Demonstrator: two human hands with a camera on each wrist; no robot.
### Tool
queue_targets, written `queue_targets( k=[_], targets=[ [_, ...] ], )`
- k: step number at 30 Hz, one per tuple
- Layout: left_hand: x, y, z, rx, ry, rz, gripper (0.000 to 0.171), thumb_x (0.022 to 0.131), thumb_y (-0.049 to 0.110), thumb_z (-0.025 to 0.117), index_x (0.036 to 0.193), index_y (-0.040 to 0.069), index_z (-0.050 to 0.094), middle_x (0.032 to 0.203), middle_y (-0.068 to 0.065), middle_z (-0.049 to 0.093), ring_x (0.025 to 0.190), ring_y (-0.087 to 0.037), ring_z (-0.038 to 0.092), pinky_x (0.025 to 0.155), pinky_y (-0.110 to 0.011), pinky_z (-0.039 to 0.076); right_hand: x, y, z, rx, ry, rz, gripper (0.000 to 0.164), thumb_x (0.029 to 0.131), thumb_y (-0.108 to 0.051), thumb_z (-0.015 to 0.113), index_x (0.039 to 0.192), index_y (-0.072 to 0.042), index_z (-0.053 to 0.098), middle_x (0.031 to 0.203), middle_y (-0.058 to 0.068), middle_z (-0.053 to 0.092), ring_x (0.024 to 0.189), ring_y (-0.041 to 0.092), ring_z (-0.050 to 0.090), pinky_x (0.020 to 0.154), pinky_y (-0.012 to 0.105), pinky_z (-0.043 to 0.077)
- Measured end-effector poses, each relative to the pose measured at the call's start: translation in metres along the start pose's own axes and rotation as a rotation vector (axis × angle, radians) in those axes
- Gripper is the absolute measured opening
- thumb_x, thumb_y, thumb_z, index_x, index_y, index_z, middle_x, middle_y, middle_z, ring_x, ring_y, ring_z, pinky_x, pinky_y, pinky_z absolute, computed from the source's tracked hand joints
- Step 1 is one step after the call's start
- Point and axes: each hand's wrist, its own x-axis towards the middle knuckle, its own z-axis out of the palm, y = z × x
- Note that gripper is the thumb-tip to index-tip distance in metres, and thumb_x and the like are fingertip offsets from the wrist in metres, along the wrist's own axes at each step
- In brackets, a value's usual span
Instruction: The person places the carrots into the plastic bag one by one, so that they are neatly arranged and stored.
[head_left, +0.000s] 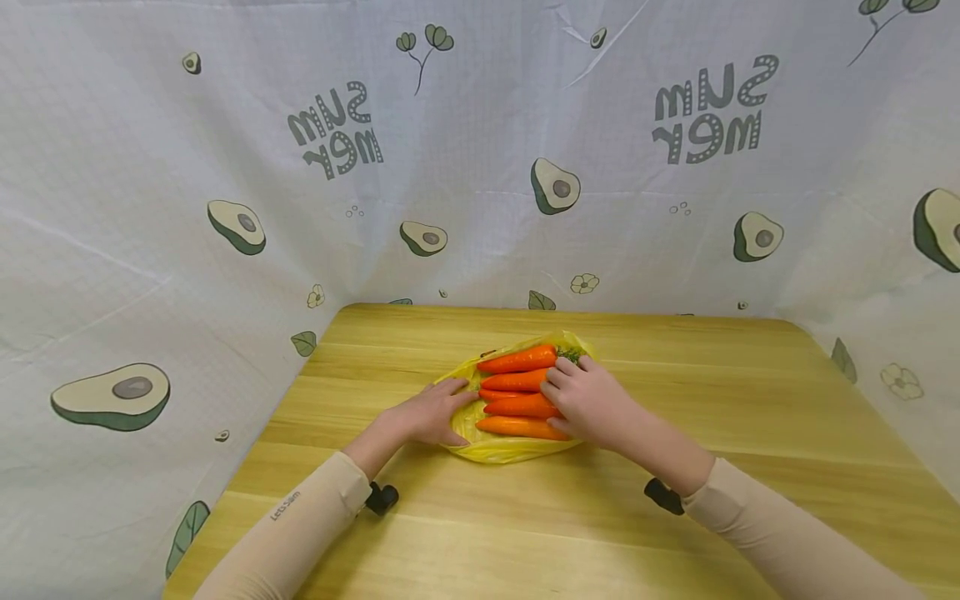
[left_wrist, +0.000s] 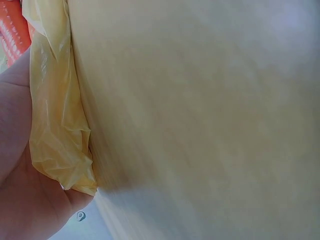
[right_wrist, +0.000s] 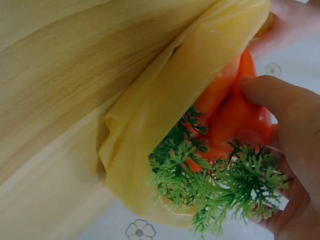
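Note:
Several orange carrots lie side by side in a yellow plastic bag on the table. Their green leafy tops show at the right end. My right hand grips the carrots at that end. In the right wrist view, its thumb presses on one carrot, while its fingers reach round the far side, partly hidden by the leaves. My left hand rests at the bag's left edge with fingers spread towards the carrot tips. Yellow plastic drapes over part of it in the left wrist view.
The wooden table stretches out around the bag. Behind it and at both sides hangs a white curtain printed with avocados, flowers and lettering. Dark wrist devices show beneath my left and right forearms.

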Motion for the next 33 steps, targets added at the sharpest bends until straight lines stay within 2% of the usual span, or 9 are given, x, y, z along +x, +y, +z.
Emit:
queue_targets(
  k=[5, 13, 25, 30, 33],
  targets=[
    [0.001, -0.001, 0.000, -0.004, -0.003, -0.001, 0.085, 0.086, 0.050, 0.077, 0.155, 0.015, 0.041, 0.163, -0.017, 0.029, 0.151, -0.035, 0.028, 0.119, -0.061, 0.028, -0.001, -0.001, 0.003, 0.015, -0.005, 0.020, 0.042, 0.076, -0.044, 0.084, 0.097, -0.010, 0.072, 0.092, 0.005, 0.060, 0.088, 0.026, 0.052, 0.064, 0.033, 0.036],
    [0.000, -0.003, 0.003, -0.002, -0.003, 0.002, 0.085, 0.086, 0.051, 0.076, 0.155, 0.015, 0.041, 0.163, -0.017, 0.029, 0.151, -0.034, 0.029, 0.119, -0.061, 0.028, -0.003, -0.005, 0.003, 0.074, -0.046, 0.067, 0.044, 0.078, -0.044, 0.084, 0.104, -0.011, 0.071, 0.101, 0.005, 0.064, 0.095, 0.027, 0.056, 0.066, 0.035, 0.040],
    [-0.004, -0.009, 0.007, -0.015, -0.005, -0.009, 0.083, 0.088, 0.052, 0.074, 0.155, 0.016, 0.041, 0.164, -0.015, 0.028, 0.151, -0.032, 0.028, 0.121, -0.057, 0.026, -0.005, -0.009, 0.001, 0.140, -0.023, 0.112, 0.045, 0.080, -0.042, 0.083, 0.111, -0.011, 0.072, 0.107, 0.004, 0.066, 0.098, 0.025, 0.055, 0.075, 0.040, 0.050],
    [-0.008, -0.013, 0.011, -0.065, 0.019, -0.005, 0.084, 0.086, 0.056, 0.074, 0.154, 0.015, 0.044, 0.163, -0.017, 0.029, 0.151, -0.035, 0.028, 0.121, -0.053, 0.028, -0.010, -0.010, -0.005, 0.189, 0.040, 0.137, 0.046, 0.081, -0.044, 0.082, 0.111, -0.011, 0.072, 0.105, 0.003, 0.064, 0.094, 0.023, 0.054, 0.071, 0.035, 0.045],
    [-0.012, -0.014, 0.011, -0.143, 0.026, -0.017, 0.085, 0.086, 0.058, 0.073, 0.154, 0.016, 0.044, 0.164, -0.016, 0.028, 0.151, -0.036, 0.027, 0.121, -0.051, 0.028, -0.017, -0.008, -0.009, 0.237, 0.050, 0.203, 0.047, 0.086, -0.046, 0.077, 0.115, -0.010, 0.073, 0.108, 0.005, 0.065, 0.095, 0.024, 0.054, 0.074, 0.037, 0.045]
  ],
)
